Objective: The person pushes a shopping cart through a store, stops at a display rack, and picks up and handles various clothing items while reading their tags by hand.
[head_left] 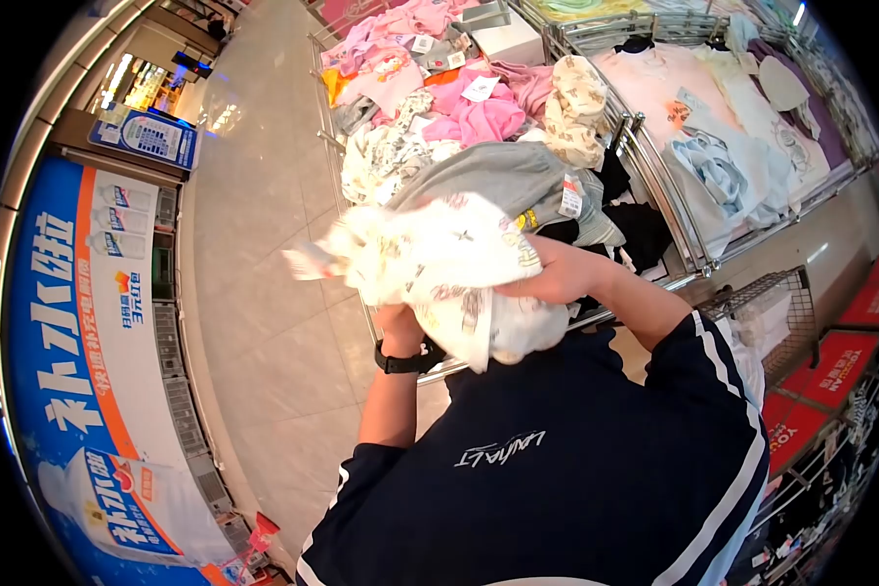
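A bunched white garment with small printed figures is held up in front of my chest, its left end smeared by motion. My right hand grips its right edge, with the fingers partly covered by the fabric. On the other side my left hand holds it from below; cloth hides most of those fingers. A black watch is on my left wrist. Just beyond the garment lies a grey piece of clothing with a white tag, on top of the heap.
A metal-railed bin holds piled pink, white and cream clothes. To its right stands another bin with folded shirts. A wire basket and red boxes are at the right. Tiled floor and a blue drink advertisement lie left.
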A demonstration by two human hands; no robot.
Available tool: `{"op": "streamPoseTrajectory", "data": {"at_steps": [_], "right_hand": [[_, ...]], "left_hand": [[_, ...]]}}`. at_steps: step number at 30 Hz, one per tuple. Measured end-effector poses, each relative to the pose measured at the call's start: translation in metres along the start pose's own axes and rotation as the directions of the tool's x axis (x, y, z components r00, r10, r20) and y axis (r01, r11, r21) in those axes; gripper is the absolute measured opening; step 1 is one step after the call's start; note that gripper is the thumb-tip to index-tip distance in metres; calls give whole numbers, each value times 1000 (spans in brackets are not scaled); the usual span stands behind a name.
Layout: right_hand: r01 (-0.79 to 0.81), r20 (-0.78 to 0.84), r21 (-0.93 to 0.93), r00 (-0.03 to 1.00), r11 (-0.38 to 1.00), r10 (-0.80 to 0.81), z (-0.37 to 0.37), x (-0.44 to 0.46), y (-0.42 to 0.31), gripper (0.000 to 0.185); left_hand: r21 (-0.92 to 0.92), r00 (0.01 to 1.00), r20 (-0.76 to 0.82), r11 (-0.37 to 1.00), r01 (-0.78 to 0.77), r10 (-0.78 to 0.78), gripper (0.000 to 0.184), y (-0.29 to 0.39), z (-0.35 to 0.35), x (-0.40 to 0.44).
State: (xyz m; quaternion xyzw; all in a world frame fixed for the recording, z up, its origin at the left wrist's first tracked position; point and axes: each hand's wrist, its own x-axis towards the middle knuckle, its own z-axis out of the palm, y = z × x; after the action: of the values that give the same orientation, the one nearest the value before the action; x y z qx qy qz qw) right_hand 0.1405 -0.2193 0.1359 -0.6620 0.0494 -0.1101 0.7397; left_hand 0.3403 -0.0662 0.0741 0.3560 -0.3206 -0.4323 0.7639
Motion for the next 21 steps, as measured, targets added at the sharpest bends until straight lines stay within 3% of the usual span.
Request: {"op": "streamPoseTrajectory", "data": {"at_steps": [2, 3, 5, 6, 7, 8, 9, 10, 13, 14, 15, 17, 18, 21], "right_hand": [[-58, 115, -41, 991, 997, 62, -4, 5, -8, 49], [-102, 95, 56, 991, 993, 97, -7, 5, -15, 49], [-181, 64, 249, 983, 951, 170, -12, 5, -25, 51], [-140, -117, 313, 976, 939, 185, -13, 5, -15, 50], [-239, -180, 366, 930, 900, 320, -23, 6, -13, 48], [-199, -177, 396, 941, 896, 287, -33, 6, -10, 46], [-192, -226, 439, 922, 878, 314, -41, 4, -5, 43], [-129, -294, 490, 907, 862, 302, -46, 1, -1, 43], [89, -407, 678, 872, 730, 273, -59, 1, 13, 46], [101, -344, 757, 901, 646, 262, -67, 2, 20, 50], [122, -345, 789, 899, 603, 269, -69, 2, 26, 48], [169, -348, 843, 895, 511, 279, -71, 1, 37, 44], [95, -287, 866, 898, 491, 333, -70, 1, 42, 42], [-162, -262, 722, 836, 673, 482, -78, -8, 45, 40]], "left_hand": [[10, 994, -8, 994, 111, -111, 69, -3, 14, -5], [65, 991, 23, 990, 127, -129, 67, -6, 20, -8], [71, 946, -141, 950, 304, -292, 56, -11, 28, -3], [-97, 922, -190, 941, 325, -339, 43, -4, 34, 5], [10, 937, -186, 953, 302, -295, 44, 9, 42, 11], [118, 951, -182, 954, 275, -251, 45, 21, 51, 18], [-13, 917, -214, 940, 342, -337, 45, 33, 55, 23], [-7, 908, -233, 934, 356, -348, 49, 38, 56, 24], [40, 853, 40, 854, 519, -521, 48, 39, 36, 15], [89, 816, 127, 826, 556, -564, 55, 32, 38, 14], [213, 760, 94, 759, 615, -643, 60, 29, 38, 9], [267, 738, 131, 741, 616, -661, 52, 22, 41, 6], [204, 795, 34, 783, 588, -606, 45, 19, 38, 7], [-28, 876, -146, 887, 462, -460, 20, 32, 20, 24]]}}
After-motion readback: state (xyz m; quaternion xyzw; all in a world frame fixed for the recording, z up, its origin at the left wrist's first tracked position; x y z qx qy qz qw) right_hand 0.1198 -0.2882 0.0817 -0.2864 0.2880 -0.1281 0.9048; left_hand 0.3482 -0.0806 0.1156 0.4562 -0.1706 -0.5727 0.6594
